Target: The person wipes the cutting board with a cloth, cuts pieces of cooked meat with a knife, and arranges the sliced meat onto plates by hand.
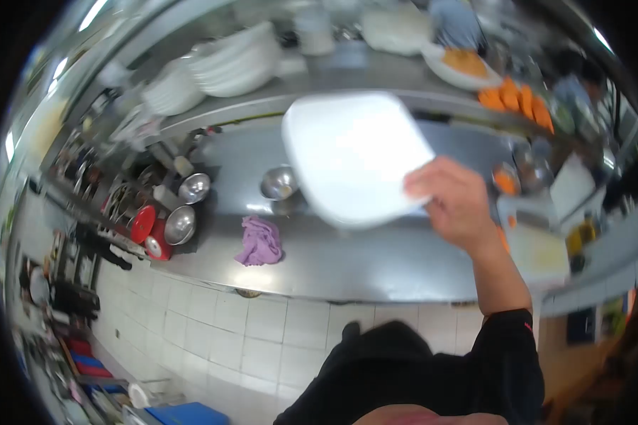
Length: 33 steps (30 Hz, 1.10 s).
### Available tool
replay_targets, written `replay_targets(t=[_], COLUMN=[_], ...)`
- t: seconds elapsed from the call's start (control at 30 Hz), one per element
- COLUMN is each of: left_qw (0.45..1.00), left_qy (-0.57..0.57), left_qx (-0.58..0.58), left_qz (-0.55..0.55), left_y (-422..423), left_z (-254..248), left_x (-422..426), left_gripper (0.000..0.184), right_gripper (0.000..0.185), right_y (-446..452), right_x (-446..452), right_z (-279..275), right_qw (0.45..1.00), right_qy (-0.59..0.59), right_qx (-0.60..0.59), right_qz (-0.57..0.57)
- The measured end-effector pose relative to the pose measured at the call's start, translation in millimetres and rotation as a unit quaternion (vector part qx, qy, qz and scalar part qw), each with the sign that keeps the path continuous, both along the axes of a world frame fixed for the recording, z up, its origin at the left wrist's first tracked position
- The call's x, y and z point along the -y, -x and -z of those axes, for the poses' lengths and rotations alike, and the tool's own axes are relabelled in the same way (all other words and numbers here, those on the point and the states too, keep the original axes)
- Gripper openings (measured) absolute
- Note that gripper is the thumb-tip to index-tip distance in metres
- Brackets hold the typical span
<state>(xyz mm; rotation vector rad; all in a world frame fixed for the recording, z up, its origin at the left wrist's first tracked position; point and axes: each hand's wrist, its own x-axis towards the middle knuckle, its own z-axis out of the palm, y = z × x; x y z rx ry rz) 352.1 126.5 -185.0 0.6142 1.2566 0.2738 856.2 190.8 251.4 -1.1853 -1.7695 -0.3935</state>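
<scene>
My right hand [452, 202] grips the right edge of a white square plate [354, 156], fingers and thumb closed on its rim. The plate is held above the steel counter [319, 262], tilted, and looks bare. Just left of it on the counter is a small metal bowl [279, 183] with something small inside. A crumpled purple cloth [260, 241] lies nearer the counter's front edge. No part of my left hand shows.
Stacked white plates [234, 64] stand on the raised shelf behind. Metal bowls [180, 224] and a red scale [157, 241] are at the left. Orange pieces [517, 99] sit at the back right, cutting boards [535, 248] at the right. A person [457, 25] stands beyond the shelf.
</scene>
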Motion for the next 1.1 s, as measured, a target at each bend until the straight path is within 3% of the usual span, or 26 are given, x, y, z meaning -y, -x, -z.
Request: replay_targets(t=[0.07,0.13,0.27,0.3,0.37,0.47,0.53,0.6,0.63,0.7,0.73,0.83,0.87,0.93,0.97,1.03,1.1], left_qw=[0.999,0.994,0.978,0.974,0.965,0.949,0.939,0.928,0.922,0.909,0.901,0.904,0.935,0.923,0.932,0.921,0.924], left_qy=[-0.013,-0.019,-0.01,-0.006,0.004,0.025,0.039,0.047,0.05,0.045,0.032,0.021,0.034,0.249,0.192,0.126,0.034], left_qx=[-0.016,-0.028,-0.052,-0.058,-0.071,-0.082,-0.083,-0.07,-0.059,-0.012,0.024,0.107,0.042,-0.08,0.058,-0.017,-0.02], left_qz=[0.049,0.105,0.2,0.218,0.253,0.302,0.33,0.364,0.381,0.414,0.431,0.414,0.349,0.281,0.301,0.368,0.381], left_y=[0,-8,-29,-40,-56,-95,-136,-188,-217,-291,-330,-419,-447,-461,-390,-400,-419], left_z=[-14,-23,-30,-32,-35,-29,-23,-11,-5,7,10,-1,-40,-73,32,19,18], left_x=[-23,-50,-76,-77,-75,-51,-22,12,33,79,101,159,176,209,252,300,332], left_gripper=[0.084,0.084,0.085,0.085,0.085,0.085,0.085,0.085,0.086,0.086,0.086,0.086,0.085,0.081,0.079,0.082,0.085], right_gripper=[0.015,0.012,0.008,0.008,0.005,0.01,0.016,0.019,0.018,0.023,0.029,0.037,0.038,0.03,0.026,0.02,0.016], right_y=[18,17,-29,-52,-95,-161,-200,-240,-278,-376,-428,-553,-579,-607,-611,-607,-610], right_x=[35,65,141,163,197,223,238,267,289,333,358,422,432,441,439,446,450], right_z=[40,102,256,283,330,377,372,321,317,315,323,349,356,349,344,345,344], right_qw=[0.976,0.917,0.895,0.89,0.869,0.901,0.921,0.873,0.88,0.824,0.809,0.759,0.741,0.809,0.82,0.829,0.845], right_qy=[0.121,0.282,0.352,0.353,0.353,0.274,0.248,0.359,0.296,0.274,0.231,0.321,0.335,0.339,0.338,0.349,0.338], right_qx=[-0.159,-0.273,-0.199,-0.209,-0.12,-0.138,-0.132,-0.176,-0.188,-0.227,-0.208,-0.024,0.032,0.052,0.04,0.014,0.017], right_qz=[-0.083,-0.072,0.19,0.201,0.324,0.306,0.269,0.279,0.321,0.44,0.499,0.566,0.581,0.478,0.461,0.437,0.413])
